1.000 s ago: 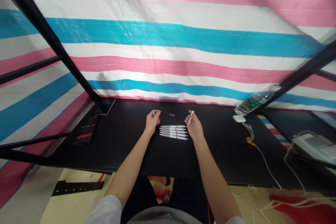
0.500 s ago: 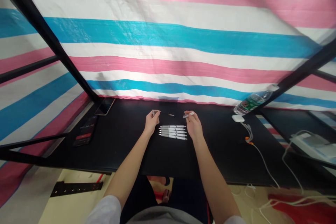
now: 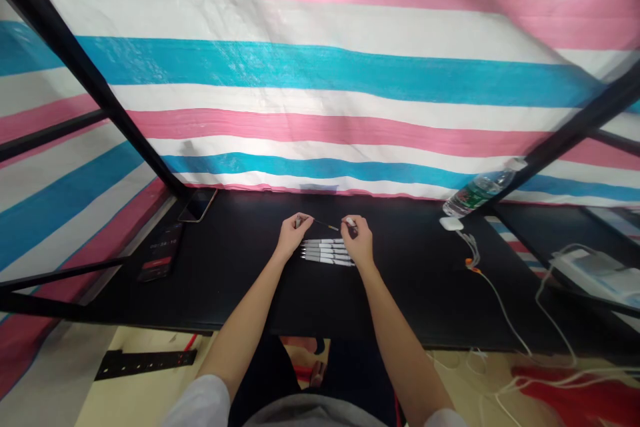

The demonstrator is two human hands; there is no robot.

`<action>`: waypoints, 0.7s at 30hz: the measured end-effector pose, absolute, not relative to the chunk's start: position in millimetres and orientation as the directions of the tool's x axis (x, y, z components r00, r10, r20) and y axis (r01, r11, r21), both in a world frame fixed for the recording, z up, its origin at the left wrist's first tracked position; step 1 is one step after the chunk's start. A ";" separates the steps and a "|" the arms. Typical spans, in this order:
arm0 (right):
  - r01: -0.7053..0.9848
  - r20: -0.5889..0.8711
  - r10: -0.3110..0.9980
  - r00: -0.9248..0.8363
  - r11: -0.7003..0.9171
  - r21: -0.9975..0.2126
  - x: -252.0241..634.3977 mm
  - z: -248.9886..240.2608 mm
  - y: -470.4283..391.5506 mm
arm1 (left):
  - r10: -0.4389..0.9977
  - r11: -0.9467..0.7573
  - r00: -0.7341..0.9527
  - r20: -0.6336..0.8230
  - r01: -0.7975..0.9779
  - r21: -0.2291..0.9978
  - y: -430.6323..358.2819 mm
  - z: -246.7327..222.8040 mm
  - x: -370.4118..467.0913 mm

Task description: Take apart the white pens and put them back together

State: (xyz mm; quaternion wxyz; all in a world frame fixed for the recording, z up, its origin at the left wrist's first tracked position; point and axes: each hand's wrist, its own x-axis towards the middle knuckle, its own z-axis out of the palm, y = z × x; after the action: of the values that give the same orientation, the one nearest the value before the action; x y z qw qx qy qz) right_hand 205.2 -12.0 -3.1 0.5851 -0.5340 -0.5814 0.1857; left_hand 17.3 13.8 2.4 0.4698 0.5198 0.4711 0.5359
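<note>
White-and-grey click pens [image 3: 326, 251] lie in a row on the black tabletop [image 3: 230, 280] in front of you, five of them side by side, their dark tips pointing to your left. Your right hand [image 3: 358, 240] hovers over their right ends and partly hides them; your left hand [image 3: 292, 237] is just beyond their tips. The fingers of your left hand are pinched closed on a thin dark rod with a pale end [image 3: 327, 225], which sticks out toward your right hand above the row; a small greyish piece [image 3: 299, 221] also shows in that grip, too small to make out fully. The fingers of your right hand are curled nearly closed around a small white pen piece [image 3: 349, 221], near the rod's pale end; you cannot tell whether the two touch. Well off to your left, a black phone with a lit screen [image 3: 161, 255] lies flat, and a second phone with a pale rim [image 3: 199, 205] rests farther back. On your right, a clear plastic bottle with a green label [image 3: 474, 194] is at the back, near a white plastic block [image 3: 451, 223] with pale cables [image 3: 471, 248] trailing from it. A pink, blue and white striped sheet [image 3: 320, 100] hangs behind the tabletop.
</note>
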 end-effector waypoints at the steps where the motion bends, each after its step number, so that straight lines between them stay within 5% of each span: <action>1: 0.438 0.516 0.834 0.194 0.397 -0.806 203.6 -2.5 -13.1 | 0.991 -0.136 0.002 0.136 0.027 0.990 12.8 3.2 17.3; 7: 0.493 0.558 0.829 -0.029 0.498 -0.714 197.6 -2.9 -14.1 | 0.977 -0.201 0.097 0.191 0.096 0.975 7.1 12.0 19.9; 21: 0.487 0.545 0.837 -0.046 0.495 -0.720 198.5 -2.3 -13.7 | 0.976 -0.184 0.133 0.173 0.078 0.980 6.9 10.7 18.0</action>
State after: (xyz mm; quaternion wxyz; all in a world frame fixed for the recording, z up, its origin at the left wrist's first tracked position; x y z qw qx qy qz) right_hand 198.5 -13.7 -2.3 0.5044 -0.4717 -0.7021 0.1735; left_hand 18.0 6.9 10.7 0.4603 0.5953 0.4427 0.4875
